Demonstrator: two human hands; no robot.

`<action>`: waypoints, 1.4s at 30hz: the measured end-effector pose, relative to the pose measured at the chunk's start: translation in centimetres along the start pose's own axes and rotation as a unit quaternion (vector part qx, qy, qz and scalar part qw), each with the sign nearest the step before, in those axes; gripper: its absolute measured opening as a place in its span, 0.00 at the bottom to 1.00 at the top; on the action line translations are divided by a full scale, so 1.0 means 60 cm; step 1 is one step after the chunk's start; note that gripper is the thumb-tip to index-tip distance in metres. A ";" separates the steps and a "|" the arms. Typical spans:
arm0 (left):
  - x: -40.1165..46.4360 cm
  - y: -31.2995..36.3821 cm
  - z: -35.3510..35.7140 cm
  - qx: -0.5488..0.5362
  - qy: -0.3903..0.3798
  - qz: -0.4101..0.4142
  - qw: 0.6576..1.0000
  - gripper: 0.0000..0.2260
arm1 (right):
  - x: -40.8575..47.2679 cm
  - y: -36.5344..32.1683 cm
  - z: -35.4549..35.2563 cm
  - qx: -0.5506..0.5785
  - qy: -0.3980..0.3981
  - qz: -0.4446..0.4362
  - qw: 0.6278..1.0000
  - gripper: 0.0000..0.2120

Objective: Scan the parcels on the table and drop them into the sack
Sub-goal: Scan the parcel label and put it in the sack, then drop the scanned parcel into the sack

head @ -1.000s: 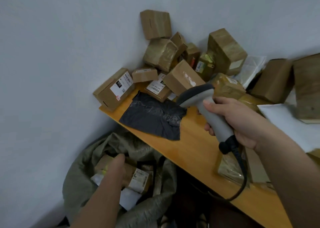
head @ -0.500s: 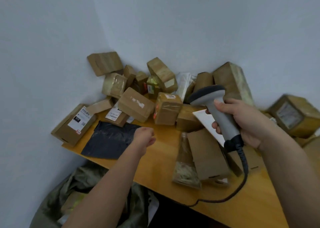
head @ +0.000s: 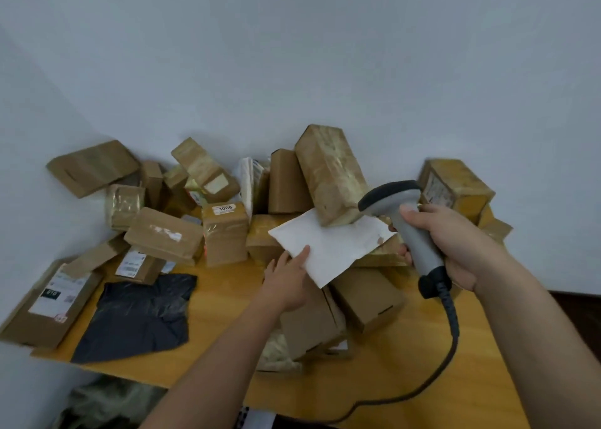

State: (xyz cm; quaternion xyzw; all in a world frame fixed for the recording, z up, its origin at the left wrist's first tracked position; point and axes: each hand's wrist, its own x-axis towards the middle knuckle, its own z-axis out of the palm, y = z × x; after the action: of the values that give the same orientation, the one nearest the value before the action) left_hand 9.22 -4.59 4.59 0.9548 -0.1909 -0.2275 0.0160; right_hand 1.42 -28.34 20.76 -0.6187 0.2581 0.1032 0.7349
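On the wooden table (head: 227, 318), against the wall corner: a heap of brown cardboard parcels (head: 162, 233), many taped, some labelled. Toward the table's middle, a flat white envelope parcel (head: 335, 246), tilted, far edge tucked under a tall taped box (head: 331, 175) leaning over it, near corner jutting above two plain cartons (head: 367, 298).

Left hand (head: 287, 282) at that near corner of the white envelope parcel: thumb laid on its top face close to the lower left edge, remaining fingers out of sight beneath, so seemingly a pinch, though hard to confirm with the underside hidden. Palm over the nearer carton.

Right hand (head: 455, 246) right of the envelope, wrapped firmly round the grip of a grey barcode scanner (head: 406, 220), fingers curled and closed on the handle, index finger along the front. Scanner head dark on top, level with the envelope's far right corner and just below the tall taped box. Black cable (head: 452, 331) trailing from the handle base down across the table's near edge.

Left of the envelope, flat on the table: a crumpled black plastic mailer (head: 136, 318). Beyond it, overhanging the table's left edge, a labelled box (head: 48, 301). Below the table's near left edge: a sliver of the olive sack (head: 107, 402), contents unclear.
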 end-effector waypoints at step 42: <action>-0.126 -0.077 -0.133 -0.891 0.240 -0.150 0.356 0.20 | 0.051 0.062 0.210 0.142 0.075 -0.065 0.985 0.27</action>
State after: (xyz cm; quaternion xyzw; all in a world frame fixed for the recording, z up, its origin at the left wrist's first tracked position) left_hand 8.18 2.03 14.44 0.4085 0.2814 -0.0243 0.8679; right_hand 5.42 -15.93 17.31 -0.5298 0.2842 -0.0291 0.7986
